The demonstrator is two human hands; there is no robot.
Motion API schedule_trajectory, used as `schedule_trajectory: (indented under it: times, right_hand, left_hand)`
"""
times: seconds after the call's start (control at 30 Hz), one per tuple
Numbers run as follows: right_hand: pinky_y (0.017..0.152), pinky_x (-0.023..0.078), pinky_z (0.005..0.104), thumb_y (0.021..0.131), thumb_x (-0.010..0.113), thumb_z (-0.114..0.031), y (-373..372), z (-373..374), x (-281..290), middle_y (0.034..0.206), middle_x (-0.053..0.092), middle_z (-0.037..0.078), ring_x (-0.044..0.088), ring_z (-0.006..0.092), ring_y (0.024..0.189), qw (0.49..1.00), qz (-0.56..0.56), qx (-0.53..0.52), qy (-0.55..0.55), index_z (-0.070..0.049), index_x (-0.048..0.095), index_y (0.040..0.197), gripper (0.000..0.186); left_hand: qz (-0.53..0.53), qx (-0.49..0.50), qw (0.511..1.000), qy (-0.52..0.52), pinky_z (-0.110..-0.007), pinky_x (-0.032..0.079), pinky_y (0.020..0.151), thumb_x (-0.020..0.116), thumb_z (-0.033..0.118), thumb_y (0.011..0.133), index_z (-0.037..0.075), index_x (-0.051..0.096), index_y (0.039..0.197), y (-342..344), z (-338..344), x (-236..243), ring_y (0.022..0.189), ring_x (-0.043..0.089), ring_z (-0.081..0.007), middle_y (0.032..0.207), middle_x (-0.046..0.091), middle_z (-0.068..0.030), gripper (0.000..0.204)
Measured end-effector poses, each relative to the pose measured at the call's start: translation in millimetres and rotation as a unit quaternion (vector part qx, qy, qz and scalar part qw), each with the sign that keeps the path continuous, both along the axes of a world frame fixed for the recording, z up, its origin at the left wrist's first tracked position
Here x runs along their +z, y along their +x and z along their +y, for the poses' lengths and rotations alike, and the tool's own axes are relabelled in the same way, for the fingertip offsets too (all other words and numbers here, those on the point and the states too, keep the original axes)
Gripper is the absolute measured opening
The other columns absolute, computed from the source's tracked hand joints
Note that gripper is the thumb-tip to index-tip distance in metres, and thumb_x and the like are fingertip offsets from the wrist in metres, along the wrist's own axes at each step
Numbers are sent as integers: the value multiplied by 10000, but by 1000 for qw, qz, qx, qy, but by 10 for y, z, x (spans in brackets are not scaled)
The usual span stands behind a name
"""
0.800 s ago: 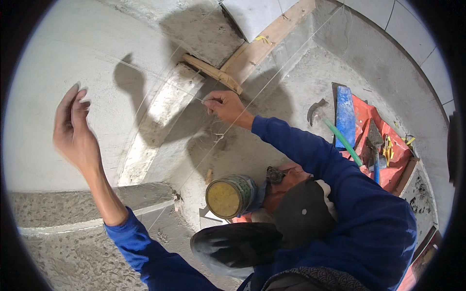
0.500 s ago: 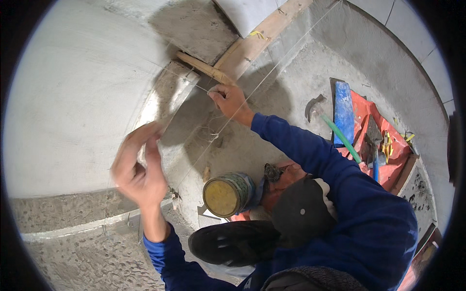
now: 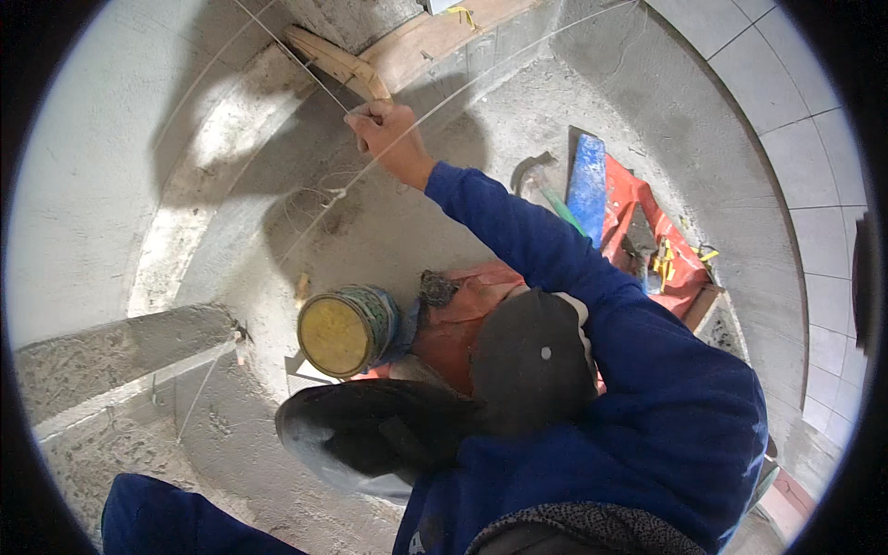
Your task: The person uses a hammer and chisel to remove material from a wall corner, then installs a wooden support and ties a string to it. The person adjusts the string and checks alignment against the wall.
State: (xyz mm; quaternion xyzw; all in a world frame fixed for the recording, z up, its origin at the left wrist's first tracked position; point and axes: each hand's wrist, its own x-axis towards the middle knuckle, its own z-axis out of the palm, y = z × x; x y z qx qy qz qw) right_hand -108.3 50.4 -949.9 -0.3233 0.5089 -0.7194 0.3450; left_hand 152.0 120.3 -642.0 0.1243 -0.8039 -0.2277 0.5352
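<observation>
My right hand (image 3: 387, 137) pinches a taut white string (image 3: 310, 74) running from the upper left, just below a short wooden piece (image 3: 338, 60) at the ledge. Its fingers are closed on the line. A second long string (image 3: 499, 71) crosses diagonally over the hand and wrist, with a knot (image 3: 338, 194) and loose loops below the hand. Of my left arm only the blue sleeve (image 3: 176, 523) shows at the lower left; that hand is out of view.
A paint can (image 3: 331, 335) with a yellow lid stands beside red sheeting and my dark-clad leg. A hammer (image 3: 560, 208), blue board (image 3: 585, 185) and yellow-handled tools (image 3: 664, 262) lie on the right. Concrete ledge (image 3: 120, 347) at left; tiled wall (image 3: 786, 157) at right.
My left hand swung down and inward, then left the picture. The view has shifted, so my right hand and the surroundings appear higher and farther left; that hand still pinches the string.
</observation>
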Motion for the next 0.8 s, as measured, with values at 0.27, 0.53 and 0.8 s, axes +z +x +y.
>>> schedule_trajectory:
  times: [0.27,0.53,0.8]
  right_hand:
    - [454,454,267,867,673,-126,-45,38,122,647,649,79,566,123,493,985,-161,62,31,19,683,879,146]
    - [444,401,247,870,687,-149,100,-59,109,642,635,65,525,102,481,990,-120,51,49,-7,680,890,144]
    - [451,425,260,873,650,-141,151,-173,19,599,613,52,544,97,492,992,-122,-37,22,11,686,828,163]
  left_hand:
    - [-10,23,1000,19,-430,403,997,405,191,979,-35,609,1109,179,22,-316,1062,573,-287,1103,626,-204,330]
    - [-28,37,999,16,-414,430,961,433,165,966,-35,635,1055,315,-15,-465,1011,594,-269,1059,645,-194,298]
    - [-29,61,998,-7,-397,457,924,462,139,953,-35,661,1001,315,-18,-603,960,615,-250,1015,664,-184,269]
